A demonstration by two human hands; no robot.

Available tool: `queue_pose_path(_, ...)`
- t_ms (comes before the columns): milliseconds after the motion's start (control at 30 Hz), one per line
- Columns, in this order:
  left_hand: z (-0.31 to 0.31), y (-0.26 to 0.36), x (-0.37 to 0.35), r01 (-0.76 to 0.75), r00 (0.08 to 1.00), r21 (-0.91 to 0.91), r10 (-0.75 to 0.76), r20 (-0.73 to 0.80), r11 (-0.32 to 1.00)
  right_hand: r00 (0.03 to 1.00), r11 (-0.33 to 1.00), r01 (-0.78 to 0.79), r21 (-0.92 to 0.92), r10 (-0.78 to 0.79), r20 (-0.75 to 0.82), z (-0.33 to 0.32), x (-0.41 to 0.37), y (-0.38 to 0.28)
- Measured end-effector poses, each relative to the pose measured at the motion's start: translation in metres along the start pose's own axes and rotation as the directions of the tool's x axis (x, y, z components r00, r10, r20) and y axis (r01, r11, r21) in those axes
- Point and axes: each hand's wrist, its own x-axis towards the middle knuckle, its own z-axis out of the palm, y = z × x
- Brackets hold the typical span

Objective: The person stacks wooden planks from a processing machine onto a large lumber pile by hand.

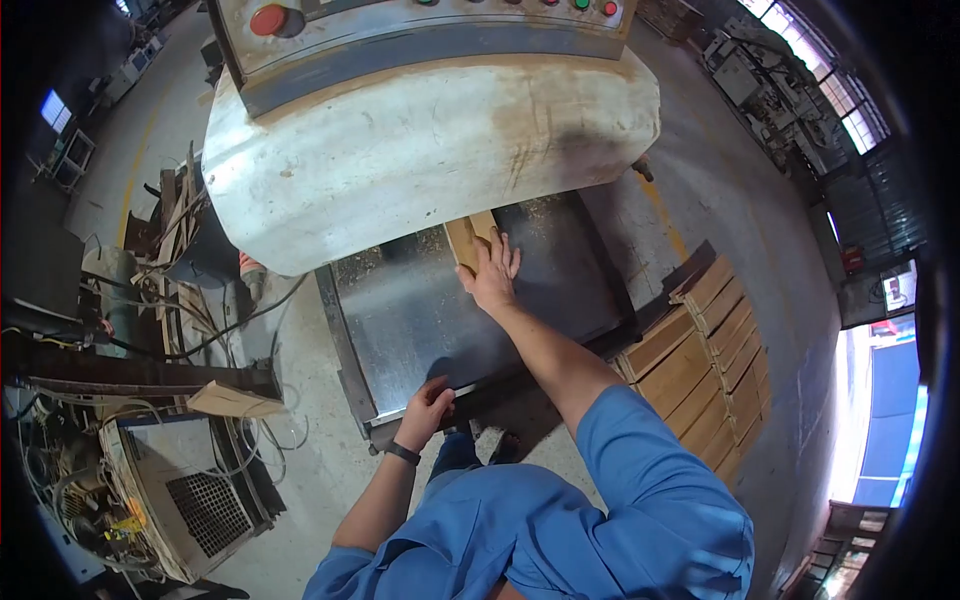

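A narrow wooden plank [462,243] lies on the metal table [430,325] of a woodworking machine, its far end hidden under the pale machine hood [430,160]. On the plank's near end rests my right hand [491,272], fingers stretched forward and spread over the wood. My left hand [428,405] hovers by the table's front edge, loosely curled, with the thumb apart from the fingers and nothing visible in it. Wood chips are scattered on the table close to the hood.
A control panel [430,30] with buttons and a red stop knob [268,19] tops the hood. Stacked wooden pieces [700,365] stand right of the table. Scrap wood [180,230], cables and a machine with a grille [208,510] are at left.
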Motion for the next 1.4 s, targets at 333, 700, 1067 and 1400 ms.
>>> queue_pose_path(333, 0.060, 0.074, 0.104, 0.335, 0.925, -0.638, -0.114, 0.361, 0.694, 0.974, 0.940, -0.024, 0.341, 0.099, -0.202, -0.045, -0.012, 0.031)
queue_pose_path(700, 0.094, 0.109, 0.230, 0.226, 0.974, -0.914, -0.052, 0.222, 0.337, 0.793, 0.759, -0.465, 0.456, 0.586, -0.167, -0.113, -0.275, 0.112)
queue_pose_path(1067, 0.065, 0.113, 0.341, 0.272, 0.924, -0.745, 0.052, 0.380, 0.609, 0.542, 0.455, -0.433, 0.778, 0.821, -0.179, -0.130, -0.462, 0.109)
queue_pose_path(1400, 0.189, 0.135, 0.317, 0.359, 0.923, -0.487, -0.226, 0.311, 0.797, 0.168, 0.380, -0.329, 0.864, 0.924, -0.343, -0.164, -0.631, 0.055)
